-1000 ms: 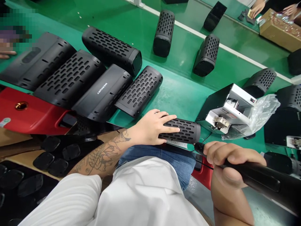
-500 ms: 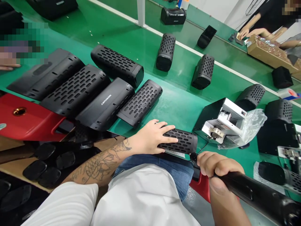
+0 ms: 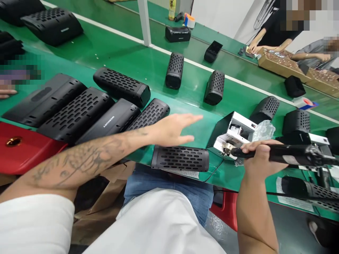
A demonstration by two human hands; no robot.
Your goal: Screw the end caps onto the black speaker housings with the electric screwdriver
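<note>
In my right hand (image 3: pixel 261 157) is a black electric screwdriver (image 3: pixel 288 154), fingers wrapped round its body. Its front end meets the metal pick-up part of a black-and-white screw feeder (image 3: pixel 245 121); whether a screw is on the bit cannot be made out. My left hand (image 3: pixel 176 130) is stretched out with fingers apart, holding nothing, above a black slotted speaker housing (image 3: pixel 181 158). That housing lies lengthwise at the bench edge in front of me. Left of my hand lie a smaller slotted panel (image 3: pixel 152 114) and a black shell marked MERKURY (image 3: pixel 111 120).
More black housings (image 3: pixel 76 113) lie at the left, beside a red stool (image 3: pixel 29 148). Several speakers (image 3: pixel 174 70) stand on the green conveyor (image 3: pixel 119 49) behind. Clear plastic (image 3: pixel 265 129) lies by the feeder. A co-worker's hand (image 3: pixel 7 91) shows at left; people work at far right.
My left hand has lifted off the slotted housing. My right hand has moved the screwdriver from the housing's right end up to the screw feeder. The camera view has shifted slightly.
</note>
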